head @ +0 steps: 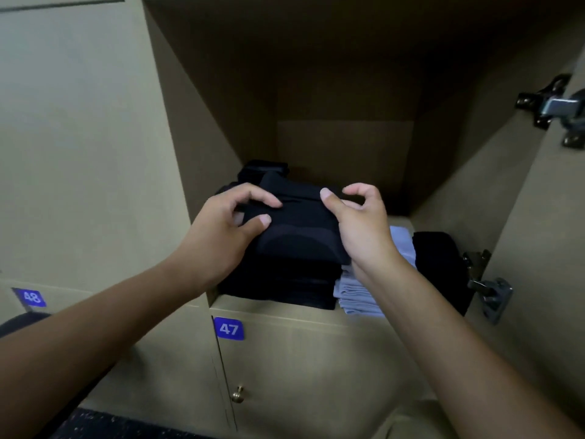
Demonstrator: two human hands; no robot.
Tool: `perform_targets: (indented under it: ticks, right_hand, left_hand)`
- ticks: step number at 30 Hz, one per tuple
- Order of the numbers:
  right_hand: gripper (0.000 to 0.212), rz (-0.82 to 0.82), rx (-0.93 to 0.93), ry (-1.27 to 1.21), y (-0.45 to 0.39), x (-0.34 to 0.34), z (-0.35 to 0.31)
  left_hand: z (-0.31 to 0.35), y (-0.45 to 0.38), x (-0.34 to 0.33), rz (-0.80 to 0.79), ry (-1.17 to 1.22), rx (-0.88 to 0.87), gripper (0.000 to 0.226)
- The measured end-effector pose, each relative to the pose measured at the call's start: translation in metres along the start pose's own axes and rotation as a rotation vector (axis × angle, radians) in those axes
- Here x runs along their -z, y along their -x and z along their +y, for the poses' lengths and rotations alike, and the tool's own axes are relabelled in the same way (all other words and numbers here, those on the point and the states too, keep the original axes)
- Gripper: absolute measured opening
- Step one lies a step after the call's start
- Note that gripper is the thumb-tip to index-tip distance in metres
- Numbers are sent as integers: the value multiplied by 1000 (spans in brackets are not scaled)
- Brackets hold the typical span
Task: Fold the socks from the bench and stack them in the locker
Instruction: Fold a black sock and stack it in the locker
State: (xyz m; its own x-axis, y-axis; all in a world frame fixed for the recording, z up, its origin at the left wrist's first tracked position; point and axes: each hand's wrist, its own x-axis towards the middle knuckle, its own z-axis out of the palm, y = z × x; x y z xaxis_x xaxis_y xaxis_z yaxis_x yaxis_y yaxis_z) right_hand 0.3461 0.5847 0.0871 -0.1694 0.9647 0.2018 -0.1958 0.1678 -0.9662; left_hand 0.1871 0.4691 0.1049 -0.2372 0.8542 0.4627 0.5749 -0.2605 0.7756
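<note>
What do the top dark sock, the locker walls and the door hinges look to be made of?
Top dark sock: soft knit fabric, matte, with a faint woven band pattern. Locker wall: likely laminated board, smooth flat beige with no visible grain. Hinge: metal, grey and slightly glossy, catching light.

Dim, flat indoor light from behind the camera. Locker interior beyond the fingers falls into brown shadow, back wall murky. Dark socks under the fingertips lose nearly all detail. No glare. Soft overall, slight blur. Wide-angle bending at edges; forearms stretched near the bottom corners.
</note>
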Motion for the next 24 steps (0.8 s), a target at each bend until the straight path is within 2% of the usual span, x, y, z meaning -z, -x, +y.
perform_targets:
  ticks: [5, 7, 12, 15, 20, 24]
  right_hand:
    - [18, -77, 60, -29, -2, 7, -5]
    - [3, -124, 70, -49, -1, 9, -7]
    - [25, -137, 33, -53, -10, 18, -2]
    - [28, -126, 50, 26, -15, 26, 1]
    - [31, -76, 126, 249, -19, 32, 2]
    - [35, -36, 162, 392, -20, 30, 4]
  left_hand:
    - [11, -29, 0, 74, 33, 125, 29]
    - [15, -41, 1, 78, 27, 153, 28]
    - [27, -61, 4, -117, 79, 255, 40]
    - [29, -69, 4, -198, -54, 268, 46]
    - [25, -86, 7, -242, -475, 140, 42]
    - [25, -96, 7, -357, -601, 174, 42]
